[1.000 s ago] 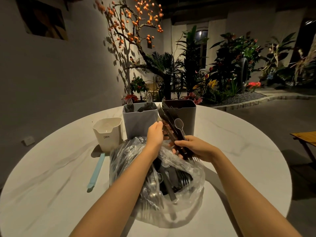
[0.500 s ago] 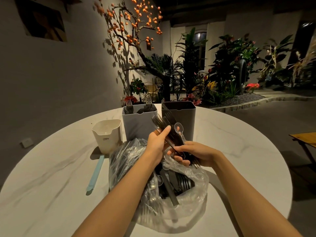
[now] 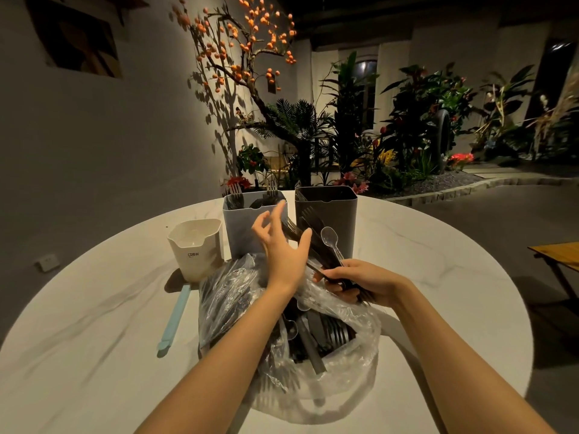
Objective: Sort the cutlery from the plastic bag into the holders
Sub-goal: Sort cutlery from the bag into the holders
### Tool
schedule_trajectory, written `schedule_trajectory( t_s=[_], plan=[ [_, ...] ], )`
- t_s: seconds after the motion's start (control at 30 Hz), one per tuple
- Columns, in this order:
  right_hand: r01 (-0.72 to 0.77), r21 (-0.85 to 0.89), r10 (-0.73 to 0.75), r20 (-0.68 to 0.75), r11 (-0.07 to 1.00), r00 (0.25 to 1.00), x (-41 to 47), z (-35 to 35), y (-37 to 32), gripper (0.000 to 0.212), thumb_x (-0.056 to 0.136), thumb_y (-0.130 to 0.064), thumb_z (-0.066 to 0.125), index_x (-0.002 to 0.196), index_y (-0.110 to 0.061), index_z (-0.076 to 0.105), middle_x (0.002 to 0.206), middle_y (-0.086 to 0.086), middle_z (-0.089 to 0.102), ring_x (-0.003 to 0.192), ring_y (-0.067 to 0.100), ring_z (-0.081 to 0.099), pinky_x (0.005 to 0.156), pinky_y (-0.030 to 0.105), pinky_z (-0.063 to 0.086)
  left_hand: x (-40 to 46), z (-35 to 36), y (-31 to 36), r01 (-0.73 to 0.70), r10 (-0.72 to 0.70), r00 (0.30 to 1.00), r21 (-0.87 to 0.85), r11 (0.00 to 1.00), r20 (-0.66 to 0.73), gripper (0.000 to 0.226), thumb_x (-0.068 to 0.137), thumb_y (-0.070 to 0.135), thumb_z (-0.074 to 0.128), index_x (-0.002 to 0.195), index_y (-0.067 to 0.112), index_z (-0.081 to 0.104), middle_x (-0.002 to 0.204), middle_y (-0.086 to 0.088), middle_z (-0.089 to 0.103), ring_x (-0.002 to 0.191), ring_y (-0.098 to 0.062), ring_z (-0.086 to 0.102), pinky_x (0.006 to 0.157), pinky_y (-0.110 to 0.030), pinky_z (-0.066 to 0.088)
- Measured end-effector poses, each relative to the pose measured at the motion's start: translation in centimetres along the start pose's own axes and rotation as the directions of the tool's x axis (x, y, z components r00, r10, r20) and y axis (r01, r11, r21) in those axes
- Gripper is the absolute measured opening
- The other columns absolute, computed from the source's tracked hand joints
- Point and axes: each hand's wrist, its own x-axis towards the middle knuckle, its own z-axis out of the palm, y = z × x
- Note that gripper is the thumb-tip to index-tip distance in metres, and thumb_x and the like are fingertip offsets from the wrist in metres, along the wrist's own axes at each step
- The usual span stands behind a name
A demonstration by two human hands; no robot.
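Head view: right hand (image 3: pixel 360 281) grips a fanned bundle of dark plastic forks and one clear spoon (image 3: pixel 316 239), long axes slanting up and leftward toward the pale blue square holder (image 3: pixel 241 227) and dark grey square holder (image 3: pixel 340 214). Left hand (image 3: pixel 283 245) hangs spread, empty, just beside the bundle's heads, the nearer hand to pick one. Clear plastic bag (image 3: pixel 344 380) below holds more cutlery; individual pieces inside are hard to make out.

Single head-worn wide-angle view, looking forward and down across the round table (image 3: pixel 438 277) from its near edge, close above both forearms; far wall and plants (image 3: pixel 423 120) fill the upper frame.
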Motion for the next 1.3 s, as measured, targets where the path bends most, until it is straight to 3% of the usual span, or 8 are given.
schedule_trajectory(
  t_s=[0.2, 0.37, 0.53, 0.63, 0.77, 0.87, 1.0, 1.3],
  plan=[
    [-0.079, -0.047, 0.078, -0.032, 0.996, 0.996, -0.3, -0.3, 0.0, 0.024, 0.101, -0.02, 0.044, 0.083, -0.01, 0.056, 0.063, 0.0, 0.049, 0.047, 0.006, 0.038, 0.046, 0.014, 0.033, -0.2, -0.2, -0.2, 0.13, -0.143, 0.978, 0.094, 0.987, 0.153, 0.031, 0.093, 0.028, 0.062, 0.122, 0.019, 0.057, 0.148, -0.007, 0.011, 0.137, -0.02, 0.02, 0.094, -0.013, 0.024],
    [-0.088, -0.103, 0.088, -0.003, 0.991, 0.996, -0.2, -0.4, 0.0, 0.026, 0.101, -0.021, 0.044, 0.083, -0.004, 0.05, 0.061, -0.002, 0.051, 0.047, 0.006, 0.039, 0.046, 0.014, 0.036, 0.3, -0.4, -0.1, 0.213, -0.209, 0.974, -0.038, 0.976, 0.091, 0.016, 0.09, 0.024, 0.067, 0.103, 0.02, 0.058, 0.132, -0.005, 0.027, 0.126, -0.019, 0.033, 0.098, -0.018, 0.031],
    [-0.034, -0.075, 0.036, 0.031, 0.997, 0.999, -0.4, -0.3, -0.1, 0.034, 0.1, -0.031, 0.046, 0.08, -0.011, 0.065, 0.058, -0.005, 0.045, 0.047, 0.006, 0.033, 0.046, 0.014, 0.03, 0.6, -0.5, 0.1, 0.236, -0.23, 0.97, -0.083, 0.968, 0.083, 0.023, 0.097, 0.022, 0.056, 0.112, 0.005, 0.057, 0.127, -0.004, 0.032, 0.109, -0.012, 0.042, 0.064, 0.008, 0.032],
    [-0.028, 0.013, 0.028, 0.013, 1.0, 1.0, -0.2, -0.4, 0.2, 0.053, 0.094, -0.048, 0.042, 0.113, -0.001, 0.059, 0.065, -0.002, 0.04, 0.049, 0.006, 0.029, 0.044, 0.015, 0.029, 0.5, -0.3, 0.1, 0.239, -0.228, 0.968, -0.103, 0.966, 0.105, 0.015, 0.101, 0.023, 0.047, 0.11, 0.011, 0.049, 0.127, 0.001, 0.034, 0.111, -0.012, 0.043, 0.084, -0.007, 0.035],
    [-0.061, 0.172, 0.059, 0.016, 0.983, 0.998, 0.2, -0.6, 0.7, 0.053, 0.099, -0.052, 0.032, 0.106, -0.006, 0.057, 0.065, -0.001, 0.04, 0.048, 0.007, 0.029, 0.041, 0.014, 0.029, 0.4, -0.1, -0.2, 0.231, -0.208, 0.968, -0.175, 0.957, 0.14, 0.014, 0.103, 0.025, 0.041, 0.112, 0.015, 0.044, 0.118, 0.014, 0.043, 0.113, -0.009, 0.045, 0.104, -0.032, 0.036],
    [-0.053, 0.242, 0.054, 0.002, 0.969, 0.999, 0.1, -0.8, 0.9, 0.042, 0.103, -0.037, 0.03, 0.103, -0.003, 0.054, 0.065, 0.002, 0.041, 0.047, 0.007, 0.032, 0.042, 0.014, 0.03, 0.4, -0.1, 0.0, 0.21, -0.185, 0.973, -0.193, 0.958, 0.139, 0.016, 0.102, 0.023, 0.043, 0.11, 0.009, 0.046, 0.113, 0.013, 0.039, 0.103, -0.001, 0.043, 0.096, -0.028, 0.032],
    [-0.009, 0.264, 0.013, -0.014, 0.964, 1.0, 0.0, -0.9, 0.9, 0.032, 0.103, -0.029, 0.035, 0.101, -0.002, 0.052, 0.069, 0.004, 0.046, 0.049, 0.009, 0.036, 0.045, 0.015, 0.035, 0.6, 0.1, -0.3, 0.139, -0.136, 0.99, -0.14, 0.98, 0.032, 0.009, 0.097, 0.018, 0.054, 0.097, 0.01, 0.05, 0.124, 0.0, 0.026, 0.125, -0.016, 0.033, 0.101, -0.025, 0.032],
    [0.02, 0.19, 0.011, -0.158, 0.982, 0.987, 0.1, -1.2, 1.1, 0.029, 0.1, -0.03, 0.046, 0.093, -0.003, 0.055, 0.072, 0.005, 0.055, 0.053, 0.01, 0.042, 0.048, 0.015, 0.041, -0.3, -0.2, -0.6, -0.075, 0.082, 0.996, 0.148, 0.986, -0.042, 0.006, 0.1, 0.016, 0.045, 0.097, 0.012, 0.043, 0.094, 0.001, 0.043, 0.081, -0.007, 0.043, 0.076, -0.027, 0.036]
  ],
)
